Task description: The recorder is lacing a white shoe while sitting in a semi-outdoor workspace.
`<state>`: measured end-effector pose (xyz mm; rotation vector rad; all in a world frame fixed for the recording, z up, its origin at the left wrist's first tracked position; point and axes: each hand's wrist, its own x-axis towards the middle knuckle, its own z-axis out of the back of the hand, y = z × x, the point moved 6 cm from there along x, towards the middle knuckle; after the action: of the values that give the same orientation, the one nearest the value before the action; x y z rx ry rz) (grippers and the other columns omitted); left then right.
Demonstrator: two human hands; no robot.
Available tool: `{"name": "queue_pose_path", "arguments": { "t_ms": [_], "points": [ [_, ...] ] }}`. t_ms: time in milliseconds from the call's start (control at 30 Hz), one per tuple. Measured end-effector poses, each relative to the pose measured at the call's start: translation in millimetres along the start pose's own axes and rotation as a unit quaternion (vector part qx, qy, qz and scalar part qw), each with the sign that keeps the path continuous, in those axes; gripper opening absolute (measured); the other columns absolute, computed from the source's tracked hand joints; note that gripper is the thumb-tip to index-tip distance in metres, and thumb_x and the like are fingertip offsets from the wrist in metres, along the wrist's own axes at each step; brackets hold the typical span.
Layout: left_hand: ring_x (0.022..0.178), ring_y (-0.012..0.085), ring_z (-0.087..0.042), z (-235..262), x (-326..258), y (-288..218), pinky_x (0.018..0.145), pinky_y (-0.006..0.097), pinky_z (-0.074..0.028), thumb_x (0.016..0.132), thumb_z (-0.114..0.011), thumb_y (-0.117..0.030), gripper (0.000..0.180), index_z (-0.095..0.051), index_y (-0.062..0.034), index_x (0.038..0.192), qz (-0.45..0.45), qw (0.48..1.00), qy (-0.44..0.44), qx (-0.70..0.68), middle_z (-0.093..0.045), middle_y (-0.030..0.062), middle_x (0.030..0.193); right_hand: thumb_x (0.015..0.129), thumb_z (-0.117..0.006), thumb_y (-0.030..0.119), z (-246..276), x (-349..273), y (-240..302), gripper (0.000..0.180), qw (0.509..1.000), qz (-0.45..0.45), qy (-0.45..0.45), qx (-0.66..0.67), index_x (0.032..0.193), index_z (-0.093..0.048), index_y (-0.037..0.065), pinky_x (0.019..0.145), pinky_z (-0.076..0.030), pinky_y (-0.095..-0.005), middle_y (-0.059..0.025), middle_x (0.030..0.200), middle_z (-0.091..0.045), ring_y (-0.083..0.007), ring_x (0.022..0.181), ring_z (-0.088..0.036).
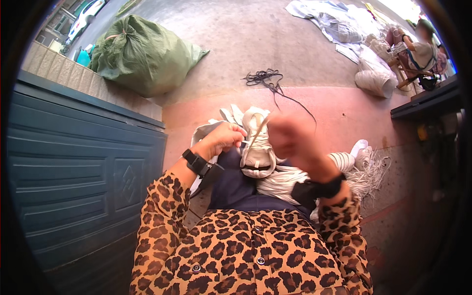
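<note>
A pale cream shoe point(256, 158) rests on my dark-trousered lap, its heel opening toward me and its tongue pointing away. At its left side my left hand point(227, 137) is closed in a pinch on a white shoelace point(246, 142) that runs to the shoe. Over the right side is my right hand point(291, 142), curled and blurred by motion. A taut, lighter strip of lace point(257, 133) rises from the shoe to its fingers, whose exact grip is smeared. A bundle of cream laces point(281, 185) lies across my lap under the right wrist.
More loose laces point(372, 169) hang at the right. Dark cords point(265, 78) lie on the floor ahead. A large green sack point(142, 56) stands far left, beyond a blue panelled door point(83, 167). White sacks and cloth point(376, 73) lie far right, near a seated person point(423, 51).
</note>
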<state>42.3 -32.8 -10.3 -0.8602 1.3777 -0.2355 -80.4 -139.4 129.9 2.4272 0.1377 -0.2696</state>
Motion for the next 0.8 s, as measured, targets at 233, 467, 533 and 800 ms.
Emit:
{"name": "queue_pose_path", "arguments": {
  "t_ms": [233, 467, 533, 800],
  "points": [
    [0.101, 0.0158, -0.053, -75, -18, -61, 0.09, 0.029, -0.038, 0.078, -0.065, -0.022, 0.033, -0.061, -0.0057, 0.105, -0.298, 0.896, 0.228, 0.238, -0.061, 0.0088, 0.106, 0.09, -0.038, 0.024, -83, -28, 101, 0.018, 0.97, 0.175, 0.169, -0.006, 0.079, -0.04, 0.01, 0.036, -0.017, -0.0227, 0.0078, 0.047, -0.024, -0.0044, 0.038, -0.021],
    [0.08, 0.0189, -0.057, 48, -35, -102, 0.08, 0.036, -0.046, 0.088, -0.05, -0.017, 0.017, -0.058, -0.0026, 0.089, -0.345, 0.91, 0.061, -0.221, -0.061, 0.0076, 0.083, 0.087, -0.044, 0.024, 62, -28, 137, 0.027, 0.916, 0.321, -0.215, 0.109, 0.064, -0.043, 0.009, 0.066, -0.037, -0.031, -0.0044, 0.068, -0.044, -0.0153, 0.063, -0.041],
    [0.07, 0.0174, -0.054, 109, -45, -97, 0.071, 0.034, -0.047, 0.088, -0.05, -0.016, 0.013, -0.054, -0.0053, 0.083, -0.329, 0.858, 0.028, -0.394, -0.054, 0.0038, 0.07, 0.089, -0.043, 0.028, 96, -32, 127, 0.03, 0.928, 0.308, -0.207, 0.04, 0.066, -0.045, 0.01, 0.06, -0.037, -0.0287, -0.002, 0.064, -0.042, -0.014, 0.057, -0.038],
    [0.049, 0.004, -0.046, 67, -37, -16, 0.044, 0.018, -0.036, 0.082, -0.06, -0.017, 0.008, -0.058, -0.0095, 0.083, -0.163, 0.978, -0.116, -0.052, -0.054, -0.0045, 0.063, 0.084, -0.054, 0.013, 144, -28, -72, 0.016, 0.861, 0.005, -0.192, -0.471, 0.088, -0.06, -0.001, 0.06, -0.045, -0.028, -0.0081, 0.071, -0.06, -0.0147, 0.065, -0.057]
  ]
}}
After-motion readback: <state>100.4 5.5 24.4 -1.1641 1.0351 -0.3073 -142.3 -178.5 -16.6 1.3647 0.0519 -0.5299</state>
